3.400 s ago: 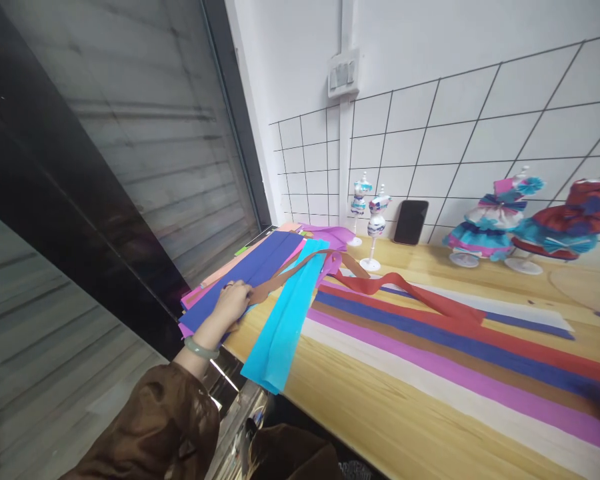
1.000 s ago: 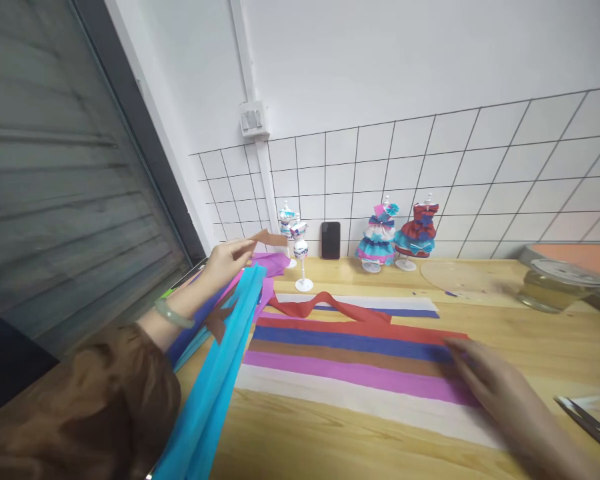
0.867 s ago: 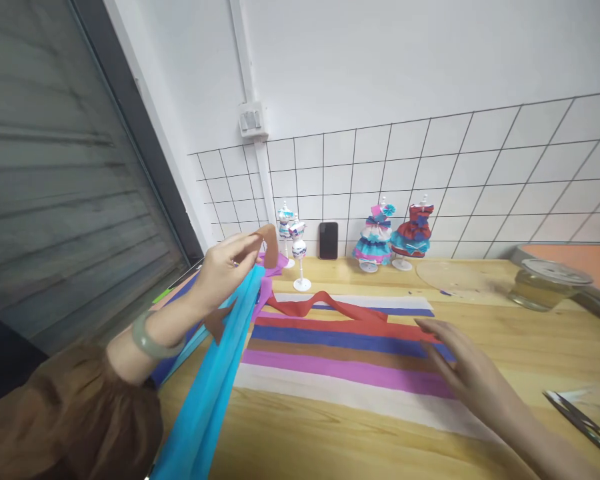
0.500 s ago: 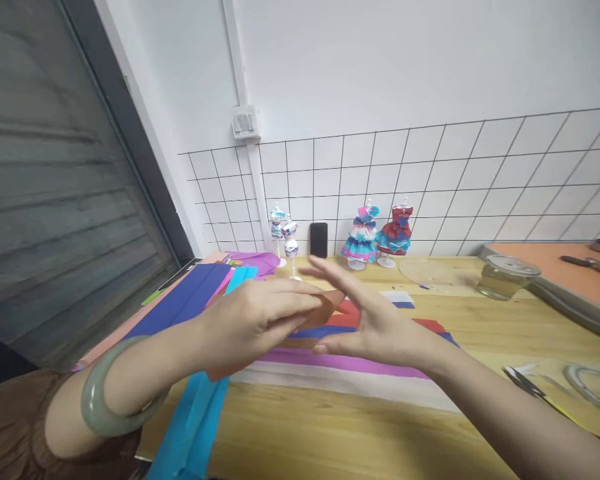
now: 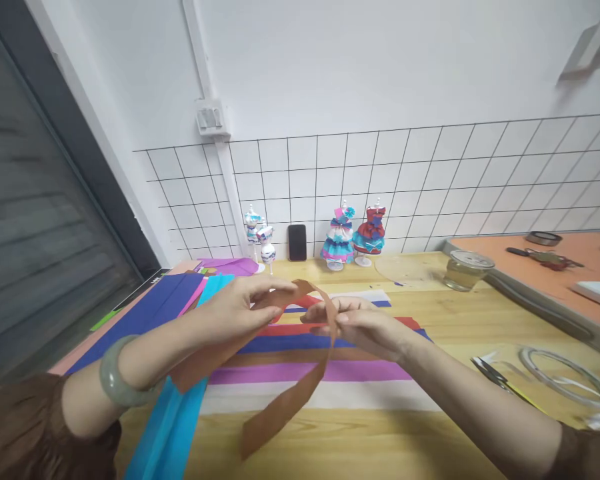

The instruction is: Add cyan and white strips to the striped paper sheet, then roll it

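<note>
At the middle of the table (image 5: 350,443), in the head view, the held brown strip (image 5: 285,413) arches in the air between the two hands, above bands laid flat. The left hand (image 5: 235,310), at 9 o'clock from this arch, has thumb and fingers closed on the strip; the right hand (image 5: 367,327), at 3 o'clock, pinches it between thumb and fingertips, and a free tail droops toward 7 o'clock. Five bands lie side by side beneath: red band (image 5: 407,323) farthest, then blue band (image 5: 280,343), flat brown band (image 5: 360,355), purple band (image 5: 260,372) and white band (image 5: 260,397). So that row looks set out, while the held strip is not yet laid down. Turquoise lengths (image 5: 165,433) lie at 8 o'clock, dark blue sheets (image 5: 140,320) at 9, and scissors (image 5: 495,373) between 3 and 4, untouched. Both sleeves are cut off by the frame. The left forearm and turquoise lengths hide where the bands end on that side; whether the brown piece under the left wrist belongs to the held strip is hard to tell, as is paper from cloth.
</note>
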A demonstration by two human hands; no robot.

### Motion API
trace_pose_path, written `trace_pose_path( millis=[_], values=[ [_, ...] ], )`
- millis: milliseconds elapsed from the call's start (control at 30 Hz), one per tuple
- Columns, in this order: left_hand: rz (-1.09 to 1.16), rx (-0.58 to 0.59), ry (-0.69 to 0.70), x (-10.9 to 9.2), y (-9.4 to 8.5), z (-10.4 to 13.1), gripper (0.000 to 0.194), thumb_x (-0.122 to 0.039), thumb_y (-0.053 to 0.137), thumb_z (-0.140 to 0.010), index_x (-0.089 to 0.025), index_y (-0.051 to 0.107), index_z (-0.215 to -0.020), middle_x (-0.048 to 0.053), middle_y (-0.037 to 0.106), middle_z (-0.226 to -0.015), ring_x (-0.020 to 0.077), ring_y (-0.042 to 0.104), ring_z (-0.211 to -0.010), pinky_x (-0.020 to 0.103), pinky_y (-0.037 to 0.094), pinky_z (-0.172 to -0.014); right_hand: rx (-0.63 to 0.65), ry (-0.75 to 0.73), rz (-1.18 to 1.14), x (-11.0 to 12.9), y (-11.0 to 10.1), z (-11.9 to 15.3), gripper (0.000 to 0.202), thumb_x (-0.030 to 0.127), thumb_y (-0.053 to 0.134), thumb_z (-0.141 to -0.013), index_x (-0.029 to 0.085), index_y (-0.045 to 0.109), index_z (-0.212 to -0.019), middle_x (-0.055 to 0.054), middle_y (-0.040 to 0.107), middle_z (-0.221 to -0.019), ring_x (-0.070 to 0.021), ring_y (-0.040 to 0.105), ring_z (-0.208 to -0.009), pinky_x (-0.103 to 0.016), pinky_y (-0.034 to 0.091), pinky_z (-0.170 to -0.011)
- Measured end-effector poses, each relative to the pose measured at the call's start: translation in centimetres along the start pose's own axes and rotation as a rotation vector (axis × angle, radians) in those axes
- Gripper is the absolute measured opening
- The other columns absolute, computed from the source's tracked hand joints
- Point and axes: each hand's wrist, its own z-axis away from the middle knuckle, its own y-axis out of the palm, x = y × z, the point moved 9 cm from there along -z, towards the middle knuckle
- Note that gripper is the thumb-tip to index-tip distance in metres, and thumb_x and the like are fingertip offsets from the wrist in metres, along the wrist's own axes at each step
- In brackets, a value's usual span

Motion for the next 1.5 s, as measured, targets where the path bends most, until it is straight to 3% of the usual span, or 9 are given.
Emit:
trace_pose_path(
  millis=[100,233,400,600,833,1000,1233,1367,1500],
  values=[
    [0.064,-0.020,-0.071,3.2,0.9,-1.1,0.044,-0.015,0.054,-0.073,-0.026,0.050,-0.116,0.003,0.062,-0.108,0.0163,0.060,-0.089,0.029,0.050,-0.074,-0.062,0.031,-0.122,-0.2,-2.6,0.3,0.015,0.029,0.060,-0.075,0.015,0.057,-0.070,-0.002,0.062,-0.068,-0.0147,0.061,-0.070,-0.039,0.043,-0.085],
    [0.075,0.016,-0.117,7.8,2.6,-2.5,0.045,-0.018,0.054,-0.074,-0.021,0.048,-0.119,0.003,0.065,-0.094,0.0158,0.061,-0.082,0.027,0.049,-0.070,-0.205,0.131,-0.027,-0.1,-7.8,0.9,0.011,0.026,0.060,-0.077,0.018,0.053,-0.079,0.012,0.036,-0.041,-0.0026,0.032,-0.034,-0.029,0.048,-0.064],
    [-0.156,0.044,-0.080,13.1,5.0,-4.0,0.022,-0.020,0.047,-0.080,-0.021,0.066,-0.091,0.002,0.068,-0.083,0.0154,0.061,-0.075,0.023,0.045,-0.065,-0.337,0.322,0.330,-0.1,-15.2,2.1,0.027,0.037,0.065,-0.073,0.018,0.055,-0.089,0.011,0.035,-0.046,-0.0016,0.025,-0.037,-0.019,0.041,-0.050],
    [-0.448,0.111,-0.101,17.2,7.7,-4.3,0.031,-0.026,0.037,-0.088,-0.023,0.062,-0.105,0.006,0.066,-0.096,0.0201,0.059,-0.089,0.030,0.042,-0.076,-0.527,0.377,0.893,-0.4,-24.1,3.1,0.038,0.053,0.055,-0.073,0.017,0.056,-0.085,0.001,0.053,-0.066,-0.0073,0.047,-0.050,-0.020,0.044,-0.050],
    [-0.561,0.182,-0.020,18.4,9.2,-2.5,0.042,-0.041,0.042,-0.085,-0.026,0.044,-0.124,0.007,0.057,-0.113,0.0228,0.052,-0.102,0.034,0.040,-0.084,-0.587,0.292,1.372,-1.3,-28.3,2.8,0.021,0.034,0.050,-0.076,0.016,0.061,-0.080,-0.005,0.061,-0.070,-0.0152,0.055,-0.061,-0.027,0.045,-0.058],
    [-0.672,0.144,-0.073,20.9,8.6,-2.5,0.033,-0.035,0.035,-0.089,-0.022,0.053,-0.114,0.009,0.061,-0.104,0.0232,0.053,-0.100,0.036,0.038,-0.085,-0.549,0.129,1.523,-1.5,-25.6,1.0,0.022,0.028,0.049,-0.077,0.017,0.063,-0.090,-0.012,0.060,-0.101,-0.0234,0.054,-0.097,-0.036,0.040,-0.087],
    [-0.467,0.018,-0.145,19.2,4.1,-0.1,0.058,-0.051,0.048,-0.079,-0.018,0.041,-0.127,0.010,0.049,-0.127,0.0245,0.041,-0.118,0.036,0.032,-0.097,-0.267,-0.185,1.694,-2.1,-14.4,0.0,0.028,0.031,0.039,-0.088,0.019,0.059,-0.103,-0.012,0.055,-0.109,-0.0223,0.053,-0.100,-0.039,0.045,-0.084],
    [-0.420,-0.090,-0.403,20.3,-1.8,5.5,0.054,-0.051,0.036,-0.084,-0.018,0.045,-0.125,0.009,0.049,-0.128,0.0233,0.043,-0.118,0.034,0.031,-0.098,-0.167,-0.217,1.676,-2.5,-8.6,1.3,0.026,0.027,0.038,-0.089,0.021,0.056,-0.107,-0.011,0.054,-0.112,-0.0207,0.052,-0.102,-0.037,0.045,-0.085],
    [-0.472,-0.123,-0.809,23.3,-6.3,14.2,0.049,-0.056,0.040,-0.077,-0.018,0.061,-0.100,0.009,0.065,-0.098,0.0256,0.058,-0.090,0.030,0.040,-0.073,-0.040,-0.185,1.581,-4.5,-2.8,2.0,0.023,0.025,0.039,-0.089,0.022,0.058,-0.103,-0.009,0.056,-0.109,-0.0204,0.052,-0.102,-0.036,0.045,-0.086]
  ],
)
